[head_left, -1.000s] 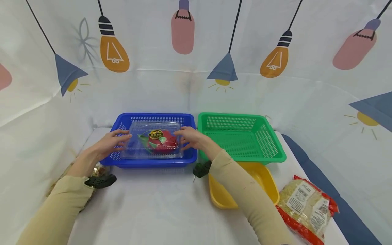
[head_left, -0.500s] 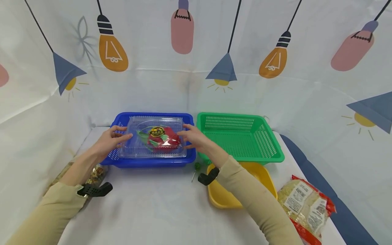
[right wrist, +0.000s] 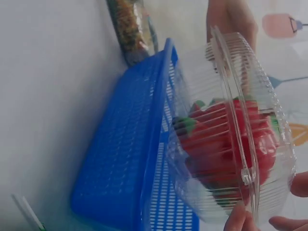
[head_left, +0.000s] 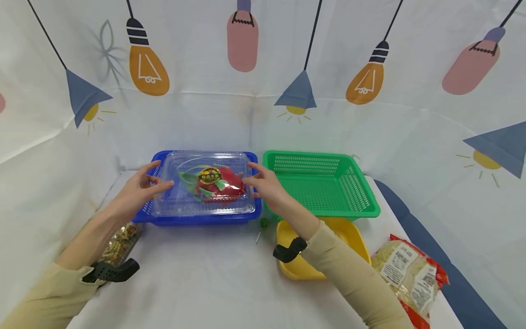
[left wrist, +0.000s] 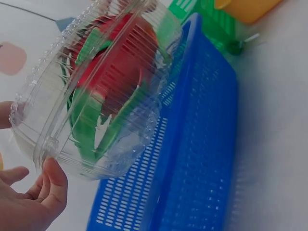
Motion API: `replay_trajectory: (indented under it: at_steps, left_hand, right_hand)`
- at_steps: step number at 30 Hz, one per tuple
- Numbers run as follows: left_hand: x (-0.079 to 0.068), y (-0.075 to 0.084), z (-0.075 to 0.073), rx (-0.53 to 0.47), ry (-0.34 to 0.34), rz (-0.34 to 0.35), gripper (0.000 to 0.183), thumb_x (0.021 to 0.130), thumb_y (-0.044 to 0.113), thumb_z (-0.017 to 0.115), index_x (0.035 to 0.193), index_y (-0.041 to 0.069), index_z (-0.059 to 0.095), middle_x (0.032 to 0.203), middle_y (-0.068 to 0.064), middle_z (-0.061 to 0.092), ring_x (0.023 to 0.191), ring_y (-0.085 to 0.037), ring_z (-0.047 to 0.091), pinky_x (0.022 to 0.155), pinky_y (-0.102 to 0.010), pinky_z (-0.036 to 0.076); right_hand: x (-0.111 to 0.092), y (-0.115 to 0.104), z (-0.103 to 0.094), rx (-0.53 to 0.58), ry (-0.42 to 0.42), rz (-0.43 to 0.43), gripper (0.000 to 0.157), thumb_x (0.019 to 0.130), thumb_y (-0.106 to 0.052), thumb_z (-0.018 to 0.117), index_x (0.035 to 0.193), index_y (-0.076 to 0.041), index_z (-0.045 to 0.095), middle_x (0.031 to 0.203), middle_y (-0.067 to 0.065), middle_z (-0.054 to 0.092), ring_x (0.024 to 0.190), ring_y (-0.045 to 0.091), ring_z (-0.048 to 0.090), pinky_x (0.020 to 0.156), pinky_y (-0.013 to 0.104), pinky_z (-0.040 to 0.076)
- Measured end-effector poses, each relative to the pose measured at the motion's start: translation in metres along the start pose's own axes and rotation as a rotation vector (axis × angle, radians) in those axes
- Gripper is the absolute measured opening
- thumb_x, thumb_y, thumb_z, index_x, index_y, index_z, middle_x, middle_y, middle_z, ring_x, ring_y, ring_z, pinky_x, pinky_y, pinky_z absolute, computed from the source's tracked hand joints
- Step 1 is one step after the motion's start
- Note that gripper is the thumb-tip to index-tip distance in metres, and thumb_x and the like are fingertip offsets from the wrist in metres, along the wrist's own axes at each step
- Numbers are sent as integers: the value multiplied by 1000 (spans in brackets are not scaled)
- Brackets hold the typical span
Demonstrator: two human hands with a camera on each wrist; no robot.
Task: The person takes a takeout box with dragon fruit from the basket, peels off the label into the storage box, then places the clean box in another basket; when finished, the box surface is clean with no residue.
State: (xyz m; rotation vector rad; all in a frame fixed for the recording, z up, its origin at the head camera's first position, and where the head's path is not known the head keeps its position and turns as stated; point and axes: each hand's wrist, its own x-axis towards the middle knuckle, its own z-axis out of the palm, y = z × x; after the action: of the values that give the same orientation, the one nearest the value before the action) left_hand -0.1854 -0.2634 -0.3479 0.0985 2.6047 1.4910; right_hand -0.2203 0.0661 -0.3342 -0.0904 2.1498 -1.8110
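A clear plastic clamshell box (head_left: 168, 201) hangs just above the blue basket (head_left: 205, 222), held between both hands. Through its lid show a red dragon fruit (head_left: 232, 185) with green tips and a round black-and-gold label (head_left: 210, 176). My left hand (head_left: 137, 189) grips the left end, fingertips (left wrist: 55, 173) at the rim seam in the left wrist view. At the opposite end, my right hand (head_left: 271, 185) pinches the rim; in the right wrist view its fingertips (right wrist: 237, 219) touch the edge beside the closure tab. Most of the basket's inside is hidden beneath the box.
A green basket (head_left: 328, 187) stands right of the blue one, with a yellow tray (head_left: 300, 269) in front. A red-edged bag (head_left: 411, 274) lies far right, a bag of dried mix (head_left: 121, 244) under the left forearm. A green-headed stick (head_left: 264, 223) lies between baskets and tray.
Both hands have raised the clamshell box out of the blue basket and nearer the camera. The right forearm has shifted right, uncovering the green-headed stick.
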Motion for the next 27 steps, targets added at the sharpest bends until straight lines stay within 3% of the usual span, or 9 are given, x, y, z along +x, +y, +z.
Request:
replay_trajectory:
  at_steps: [9, 13, 16, 19, 27]
  left_hand:
    - [-27, 12, 1, 10, -16, 24, 84, 101, 40, 58, 163, 25, 3, 109, -7, 39, 96, -16, 44, 79, -30, 39]
    - [-39, 11, 5, 6, -12, 48, 85, 101, 34, 59, 163, 25, 1, 106, -8, 36, 92, -15, 41, 70, -30, 38]
    - [-50, 7, 9, 20, -10, 87, 86, 101, 29, 61, 163, 23, 1, 102, -9, 36, 85, -14, 42, 61, -29, 41]
    - [-61, 3, 14, 32, -27, 104, 88, 100, 26, 62, 163, 21, 0, 101, -11, 35, 75, -14, 46, 53, -29, 44]
    - [-89, -5, 32, 24, -94, 29, 100, 96, 25, 69, 161, 33, -7, 107, -17, 36, 58, -19, 56, 51, -36, 55]
  right_hand:
    - [-29, -2, -4, -42, -20, -61, 57, 98, -14, 63, 151, -17, 43, 102, 8, 51, 104, 24, 59, 99, 43, 53]
    - [-40, 1, -4, -78, -26, -67, 60, 96, -18, 68, 151, -18, 44, 101, 7, 53, 91, 20, 57, 87, 34, 55]
    - [-48, 8, -3, -91, -37, -80, 64, 93, -22, 72, 150, -19, 44, 100, 7, 55, 82, 19, 54, 76, 29, 49]
    - [-57, 17, -1, -84, -56, -85, 68, 90, -25, 75, 150, -19, 44, 99, 7, 55, 82, 19, 52, 73, 29, 45]
    - [-78, 37, 2, -109, -98, -91, 84, 85, -25, 81, 154, -15, 34, 97, 9, 50, 87, 21, 51, 72, 27, 47]
